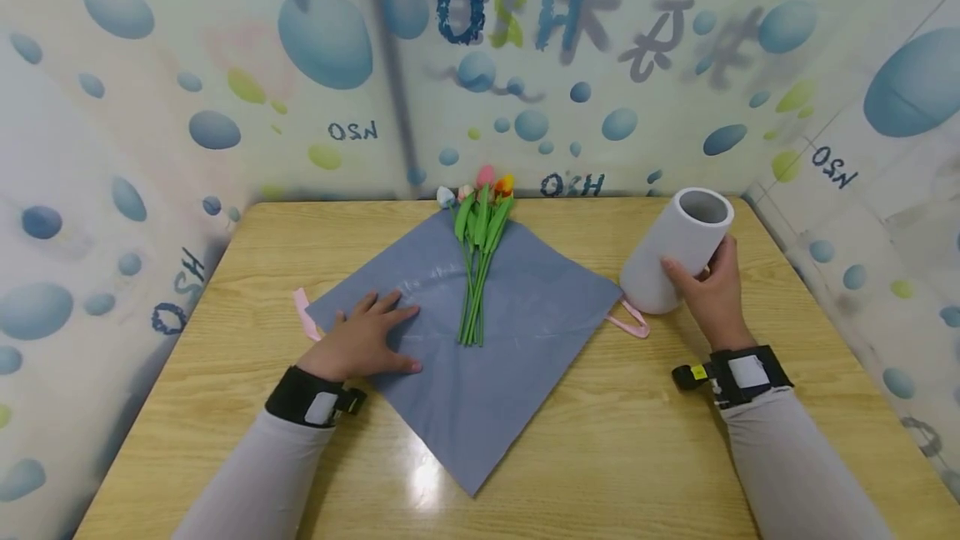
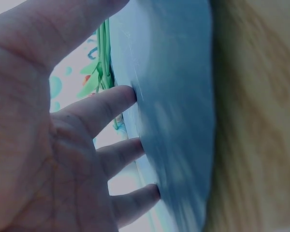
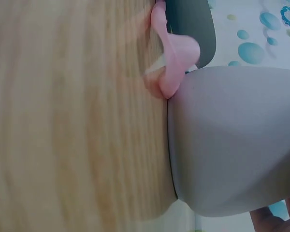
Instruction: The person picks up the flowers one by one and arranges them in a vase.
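Observation:
A grey-blue sheet of wrapping paper (image 1: 480,407) lies flat on the table, one corner toward me. Across its upper half rests a bunch of tulips (image 1: 482,232), the blooms at the far corner and the green stems toward me. My left hand (image 1: 362,344) presses spread fingers on the paper's left side; the left wrist view shows its fingertips (image 2: 128,94) touching the sheet. At the right, my right hand (image 1: 716,294) grips a white vase (image 1: 660,261) around its side, thumb in front. The vase's base meets the table in the right wrist view.
Pink ribbon (image 1: 632,325) sticks out by the paper's right corner, close against the vase base. Another pink ribbon end (image 1: 304,313) shows at the left corner. Behind the wooden table (image 1: 600,457) hangs a patterned backdrop (image 1: 525,90).

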Demonstrator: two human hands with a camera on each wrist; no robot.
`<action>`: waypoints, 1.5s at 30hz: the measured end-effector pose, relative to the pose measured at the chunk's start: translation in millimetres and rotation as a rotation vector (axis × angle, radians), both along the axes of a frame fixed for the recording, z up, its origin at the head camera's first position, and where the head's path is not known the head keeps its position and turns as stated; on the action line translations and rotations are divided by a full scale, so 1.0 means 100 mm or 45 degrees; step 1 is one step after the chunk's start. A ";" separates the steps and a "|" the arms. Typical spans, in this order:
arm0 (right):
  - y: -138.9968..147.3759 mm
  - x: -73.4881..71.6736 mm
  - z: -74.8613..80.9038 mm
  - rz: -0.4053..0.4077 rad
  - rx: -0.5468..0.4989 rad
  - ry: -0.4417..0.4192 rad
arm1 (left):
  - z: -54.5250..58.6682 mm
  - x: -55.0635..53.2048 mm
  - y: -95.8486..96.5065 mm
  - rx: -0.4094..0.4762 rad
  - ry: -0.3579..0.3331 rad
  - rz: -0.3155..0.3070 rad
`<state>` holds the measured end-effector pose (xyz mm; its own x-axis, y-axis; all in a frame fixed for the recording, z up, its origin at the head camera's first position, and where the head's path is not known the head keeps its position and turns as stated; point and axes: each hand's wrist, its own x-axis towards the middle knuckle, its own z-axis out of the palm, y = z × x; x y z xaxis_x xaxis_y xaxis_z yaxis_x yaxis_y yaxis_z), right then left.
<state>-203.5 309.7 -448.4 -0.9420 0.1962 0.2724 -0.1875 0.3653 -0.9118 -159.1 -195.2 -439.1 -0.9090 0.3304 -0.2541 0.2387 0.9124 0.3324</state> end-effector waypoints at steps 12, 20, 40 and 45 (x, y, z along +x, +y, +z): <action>-0.03 0.14 0.00 0.059 0.045 0.021 | 0.00 0.03 -0.13 -0.007 0.009 0.027; -0.17 0.21 -0.01 0.162 0.039 0.077 | 0.00 0.05 -0.22 -0.014 0.006 0.048; -0.36 0.27 0.00 0.446 -0.085 0.101 | 0.04 0.07 -0.30 -0.009 -0.001 0.064; -0.38 0.28 0.01 0.479 -0.100 0.089 | 0.04 0.07 -0.31 -0.008 -0.008 0.067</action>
